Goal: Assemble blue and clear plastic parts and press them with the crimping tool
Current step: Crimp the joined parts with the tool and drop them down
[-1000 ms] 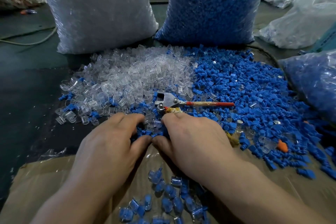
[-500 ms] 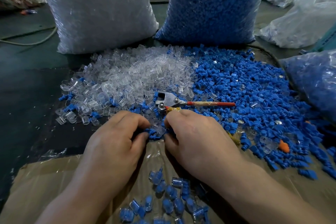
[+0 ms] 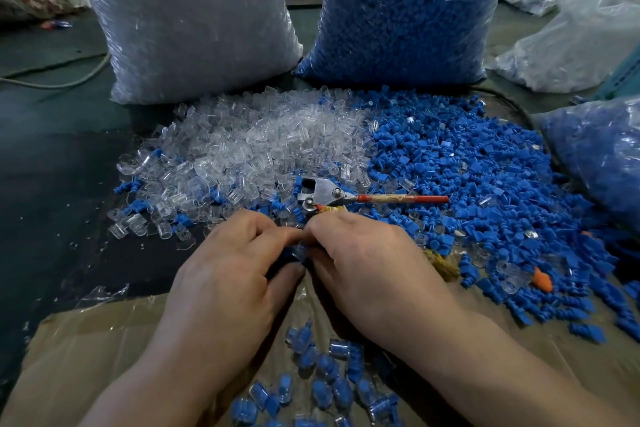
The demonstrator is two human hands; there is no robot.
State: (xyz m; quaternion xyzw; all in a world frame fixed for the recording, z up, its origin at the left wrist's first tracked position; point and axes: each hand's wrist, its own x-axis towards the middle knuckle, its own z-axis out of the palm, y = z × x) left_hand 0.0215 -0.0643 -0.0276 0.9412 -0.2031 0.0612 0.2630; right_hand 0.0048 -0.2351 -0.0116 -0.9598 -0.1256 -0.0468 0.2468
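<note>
step: join | L hand [image 3: 228, 274] & R hand [image 3: 374, 267] curled, pinched on blue part [image 3: 296, 253], ctr frame; clear part unseen | to be aligned square, seated fully before crimping tool [image 3: 322, 196] is used

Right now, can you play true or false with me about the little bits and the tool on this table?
1. The metal crimping tool has its red handle pointing right. True.
2. The loose clear plastic caps lie right of the loose blue plastic plugs. False: they lie left of them.
3. The left hand and the right hand pinch small parts between their fingertips. True.
4. The finished blue-in-clear pieces lie inside a bag. False: they lie on the brown cardboard.
</note>
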